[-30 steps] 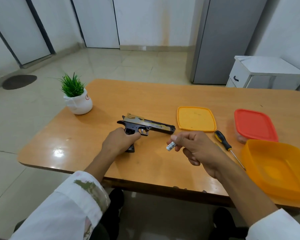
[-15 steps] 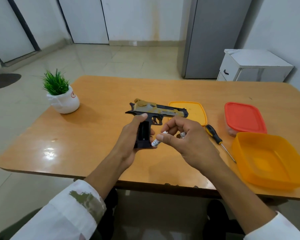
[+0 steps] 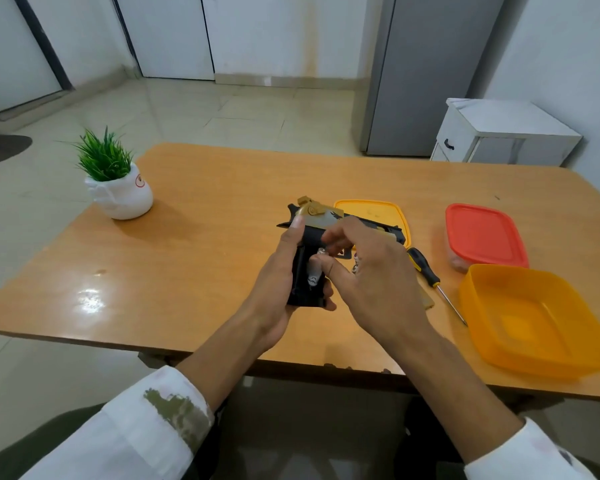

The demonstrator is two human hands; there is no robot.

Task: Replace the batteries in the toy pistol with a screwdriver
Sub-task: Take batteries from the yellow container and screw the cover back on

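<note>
One toy pistol, barrel rightward, grip nearward

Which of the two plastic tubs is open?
The orange tub at the table's near right corner: it has no lid and its inside is in plain view. The other tub, just behind it, is closed under a red lid.

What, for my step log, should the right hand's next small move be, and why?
Probably press the battery fully into the grip's open compartment: the left hand holds the toy pistol steady, and the right hand pinches the battery at the opening, seemingly not yet seated.
</note>
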